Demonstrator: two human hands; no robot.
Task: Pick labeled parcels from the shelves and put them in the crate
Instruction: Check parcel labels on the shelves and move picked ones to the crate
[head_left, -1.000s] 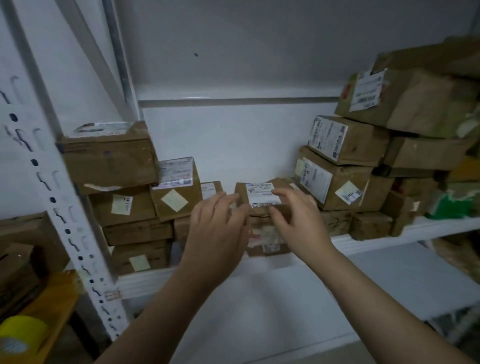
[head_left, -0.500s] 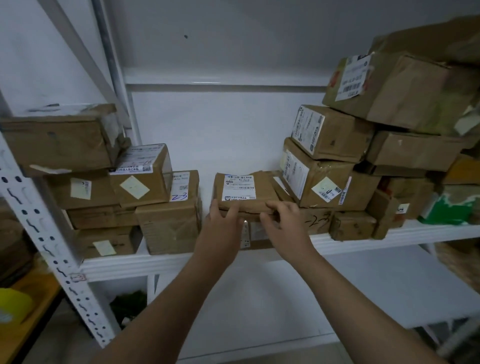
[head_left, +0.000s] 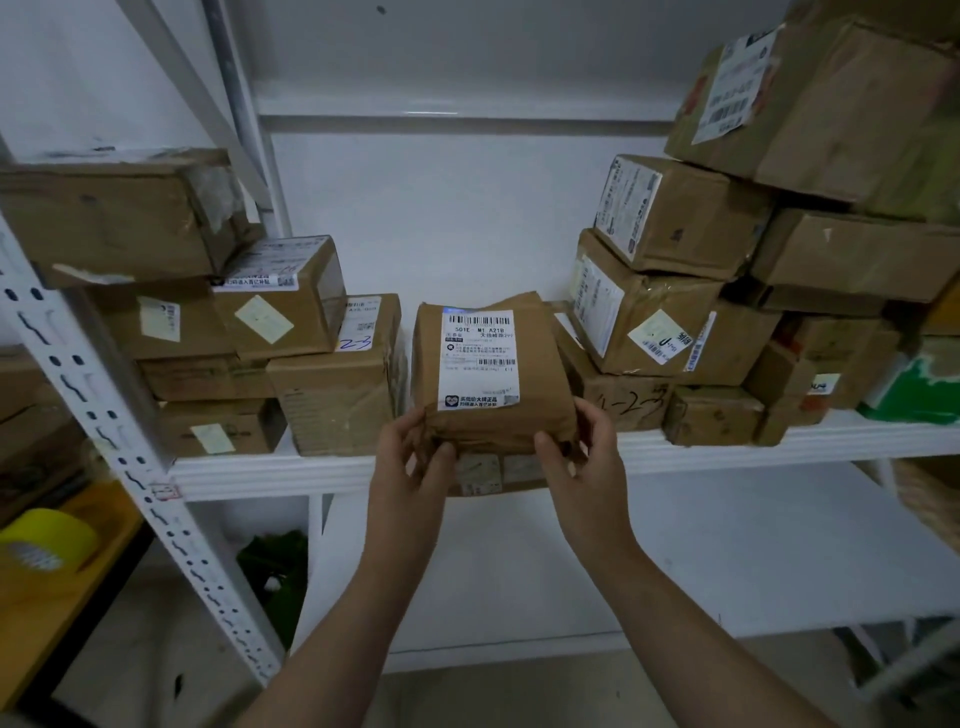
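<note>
shelf (head_left: 779, 441): white metal, one loaded board; stacked at both ends, gap left in the middle, likely the spot being picked from.
right stack (head_left: 675, 218): at least eight boxes showing, more cut off by the frame; piled loose and tilted, labels mostly turned outward for reading.
left stack (head_left: 280, 296): six boxes counted; squarer pile, pushed against the upright (head_left: 104, 415).
parcel (head_left: 493, 415): one, brown, crumpled; held in the gap between the stacks, over the shelf's front edge; tipped so the printed face looks up at the head, probably for checking; far end hidden, cannot tell if resting on anything.
left hand (head_left: 415, 467): grips the near left corner of the parcel, thumb across the front edge.
right hand (head_left: 587, 462): grips the near right corner the same way; two hands, likely because the wrapping is soft.
tape (head_left: 41, 540): one yellow roll on the bench (head_left: 52, 623), low left, well apart from the work.
small box (head_left: 480, 473): one, at the shelf edge just under the parcel, mostly hidden.
label (head_left: 478, 358): one, white, barcodes, on the parcel's upper face.
crate: not in view.
step, judged: lifting out; carry to crate not yet begun.
</note>
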